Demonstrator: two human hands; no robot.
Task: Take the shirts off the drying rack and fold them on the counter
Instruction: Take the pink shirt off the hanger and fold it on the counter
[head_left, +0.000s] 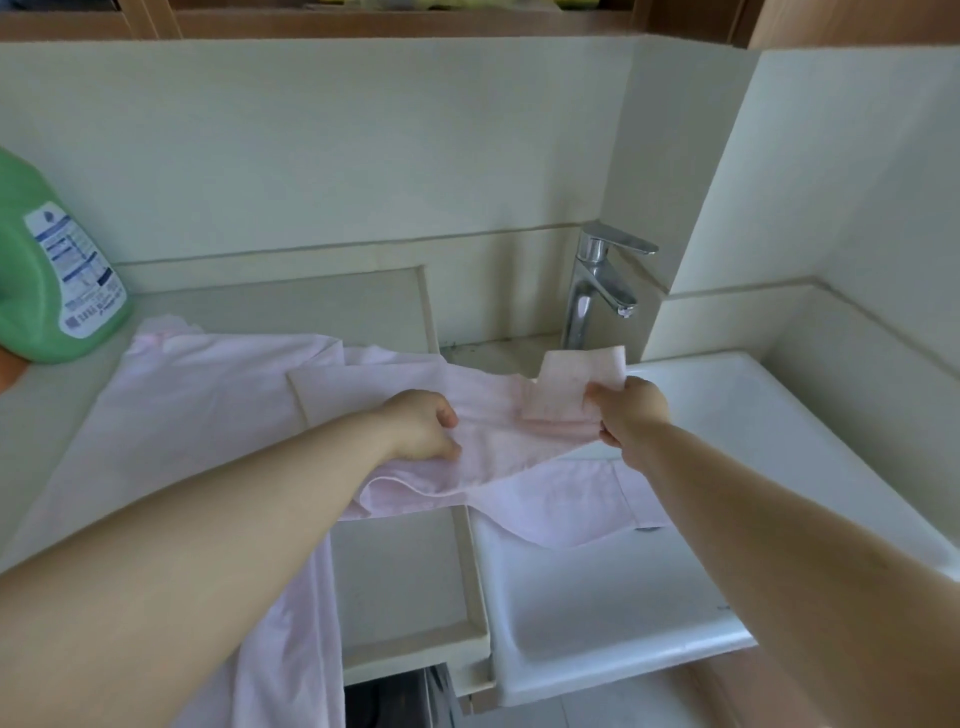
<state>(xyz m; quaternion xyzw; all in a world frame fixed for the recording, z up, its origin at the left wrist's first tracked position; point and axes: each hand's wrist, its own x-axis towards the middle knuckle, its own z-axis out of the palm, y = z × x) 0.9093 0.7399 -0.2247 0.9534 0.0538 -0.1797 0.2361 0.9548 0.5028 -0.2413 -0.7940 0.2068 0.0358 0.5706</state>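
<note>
Shirt (218, 415), pale pink, is pinched at its sleeve cuff by the right hand (631, 415), lifted over the sink (623, 623); beside it the left hand (423, 426) grips the sleeve's base on the counter (395, 571). Folding looks underway; next, the sleeve should cross leftward onto the body.

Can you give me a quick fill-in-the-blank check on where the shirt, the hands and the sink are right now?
1. The pink shirt lies on the counter, and part of it hangs over the white ____.
2. The right hand pinches a ____ of the shirt.
3. The green bottle stands at the ____ edge of the view.
4. Behind the right hand stands a chrome ____.

Missing words: sink; sleeve; left; faucet
</note>
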